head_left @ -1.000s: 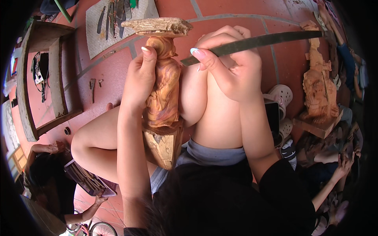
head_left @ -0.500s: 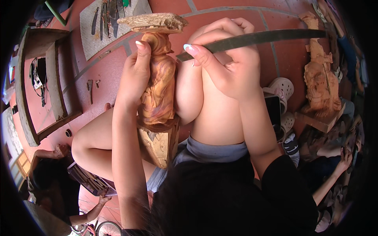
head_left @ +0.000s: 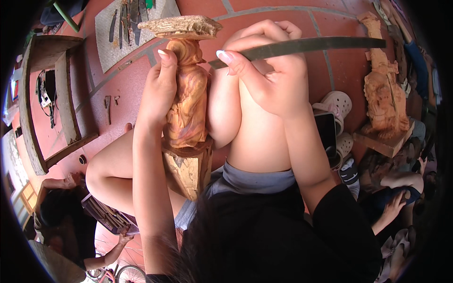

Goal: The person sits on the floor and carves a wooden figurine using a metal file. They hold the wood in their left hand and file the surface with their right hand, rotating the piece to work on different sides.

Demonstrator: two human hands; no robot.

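Note:
A carved wooden figure point(head_left: 190, 104) with swirling orange-brown grain stands upright between my arms, its pale block base point(head_left: 188, 172) resting against my lap. A rough, bark-like slab point(head_left: 181, 27) forms its top. My left hand point(head_left: 162, 89) is closed around the figure's left side, thumb up by the head part. In my right hand point(head_left: 271, 70), above my knee, is a long flat dark strip point(head_left: 325, 45) that looks like a file. My thumb and fingers pinch it near its left end. That tip is close beside the figure's neck; whether it touches, I cannot tell.
Several dark tools point(head_left: 125, 23) lie on a pale mat point(head_left: 106, 49) at the far left. A wooden frame point(head_left: 71, 104) stands left. On the right are another carving point(head_left: 384, 99), light clogs point(head_left: 337, 106) and a phone-like dark slab point(head_left: 325, 134). A person's hand point(head_left: 125, 236) holds a tool crate point(head_left: 106, 214) lower left.
The figure, both my hands and the dark strip have shifted slightly left in view. At the lower right, another person's hand has moved lower and inward.

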